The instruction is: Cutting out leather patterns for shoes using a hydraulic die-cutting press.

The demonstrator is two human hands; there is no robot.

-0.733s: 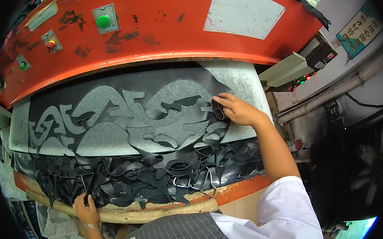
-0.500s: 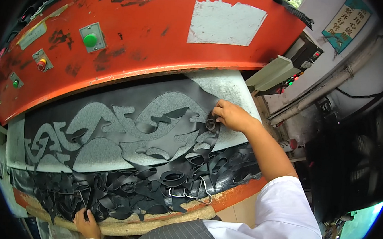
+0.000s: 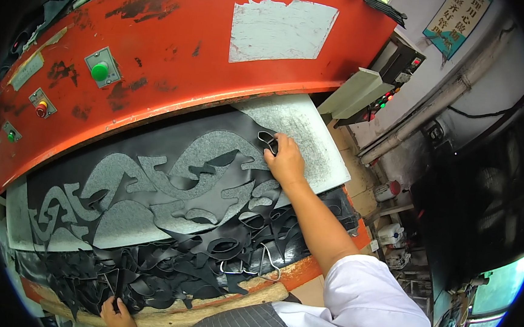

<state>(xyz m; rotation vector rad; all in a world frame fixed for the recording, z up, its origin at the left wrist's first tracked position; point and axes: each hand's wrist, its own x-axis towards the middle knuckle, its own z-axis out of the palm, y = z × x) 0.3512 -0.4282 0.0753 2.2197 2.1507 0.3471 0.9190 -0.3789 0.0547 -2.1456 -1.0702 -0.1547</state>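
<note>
My right hand (image 3: 286, 160) is closed on a small loop-shaped metal cutting die (image 3: 267, 138), at the right end of a black leather sheet (image 3: 216, 122). Large curved pieces are cut out of the sheet, and the pale cutting board (image 3: 321, 143) shows through the gaps. Low on the left, my left hand (image 3: 119, 320) is at the near edge of a heap of black leather scraps (image 3: 163, 269). Its fingers close around something dark with a thin metal edge, which I cannot make out among the scraps.
An orange press beam (image 3: 177, 66) with buttons spans the far side of the board. A bent white metal shape (image 3: 270, 264) lies on the scraps. A padded roll (image 3: 221, 309) runs along the front edge. A control box (image 3: 395, 82) stands at the right.
My right hand has turned and brought the die up and inward onto the leather, from the sheet's right edge. My left hand stays by the scraps. The whole view has shifted slightly.
</note>
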